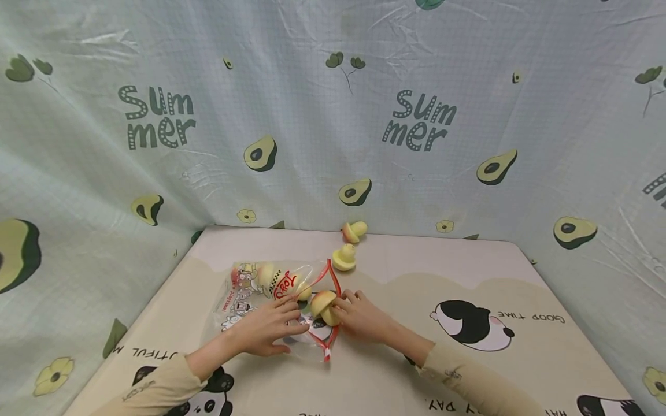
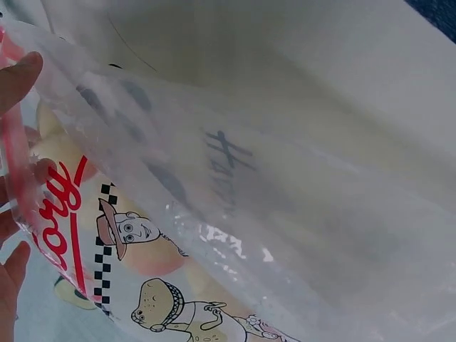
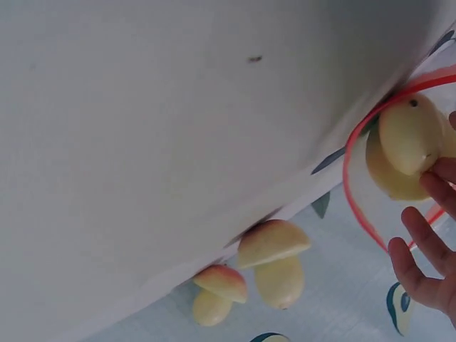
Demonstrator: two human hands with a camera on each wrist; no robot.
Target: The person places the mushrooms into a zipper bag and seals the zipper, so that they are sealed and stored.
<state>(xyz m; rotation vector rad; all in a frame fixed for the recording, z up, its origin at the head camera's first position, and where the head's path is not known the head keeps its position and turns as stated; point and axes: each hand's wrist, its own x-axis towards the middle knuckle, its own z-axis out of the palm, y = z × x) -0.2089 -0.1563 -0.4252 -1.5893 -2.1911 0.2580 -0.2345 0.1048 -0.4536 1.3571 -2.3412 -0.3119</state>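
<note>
A clear plastic zip bag (image 1: 260,312) with red-edged mouth and cartoon prints lies on the table, several mushroom-shaped pieces inside it. My left hand (image 1: 273,326) holds the near side of its mouth. In the left wrist view, that hand's fingers (image 2: 14,267) sit along the red edge, and the printed film (image 2: 164,228) fills much of the picture. My right hand (image 1: 364,318) grips a yellow toy mushroom (image 1: 324,306) with an orange-tinted cap at the bag's mouth. In the right wrist view, fingertips meet the mushroom (image 3: 410,135) within the red rim (image 3: 347,171).
Beyond the bag, a toy mushroom (image 1: 344,257) stands cap down, and another mushroom (image 1: 355,231) lies near the table's back edge. The table cover (image 1: 406,370) has panda and dog prints. A pale curtain (image 1: 312,115) with avocado prints hangs behind.
</note>
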